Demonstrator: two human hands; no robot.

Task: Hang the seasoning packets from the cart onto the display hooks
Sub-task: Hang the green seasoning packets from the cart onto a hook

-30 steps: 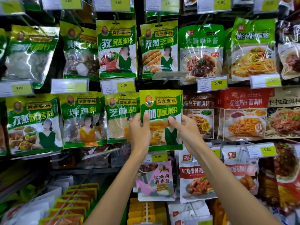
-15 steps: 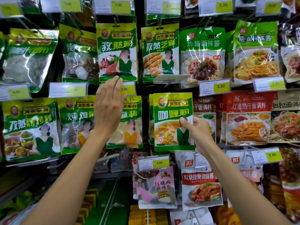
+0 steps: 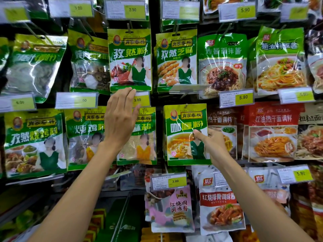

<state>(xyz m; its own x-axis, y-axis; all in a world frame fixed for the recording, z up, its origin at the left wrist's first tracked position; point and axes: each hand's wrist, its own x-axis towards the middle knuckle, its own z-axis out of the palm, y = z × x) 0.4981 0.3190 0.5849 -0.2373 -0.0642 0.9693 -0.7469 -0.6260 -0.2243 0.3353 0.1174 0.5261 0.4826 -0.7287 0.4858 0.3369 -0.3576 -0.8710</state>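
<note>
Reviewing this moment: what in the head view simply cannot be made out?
Hook behind the curry powder packet, which the right hand pinches: head view, hidden by the packet's top edge, so whether it is threaded is unclear.
Price tag: head view, left part covered by the left hand.
Sesame packet: head view, left of its name behind that hand.
Top-left price tag: head view, blurred, unreadable.

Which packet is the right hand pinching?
Find the dark post splitting the packets. Just right of it, in the middle row, hangs the curry packet, pinched by the right hand. It is that row's last green one, beside a brown packet and red ones.
</note>
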